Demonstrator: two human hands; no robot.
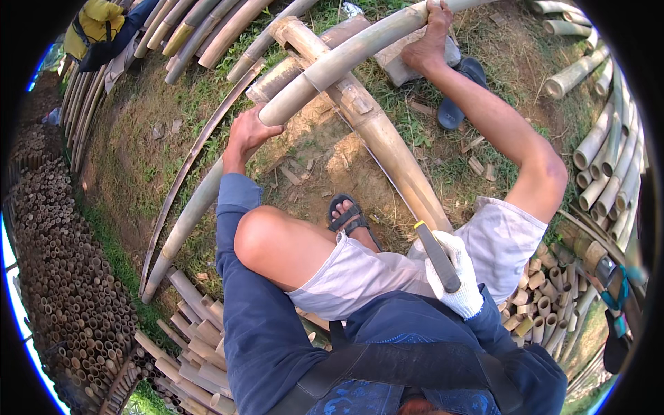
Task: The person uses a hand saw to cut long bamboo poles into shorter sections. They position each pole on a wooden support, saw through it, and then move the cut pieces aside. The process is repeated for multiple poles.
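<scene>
Gnd [142, 152]: L hand [247, 136] curled rnd bamboo [294, 95], R hand [460, 277] rnd saw [437, 256].

Cut bamboo [69, 290] crowds the left side, round ends facing up, bordered by a strip of grass [111, 238]. A yellow bag [95, 31] sits at upper left near a row of poles [232, 31], while more poles [598, 149] are stacked along the right edge. Short tubes [543, 297] lie piled at lower right, and a dark slipper [452, 114] rests on the ground near scattered wood chips [476, 164]
</scene>
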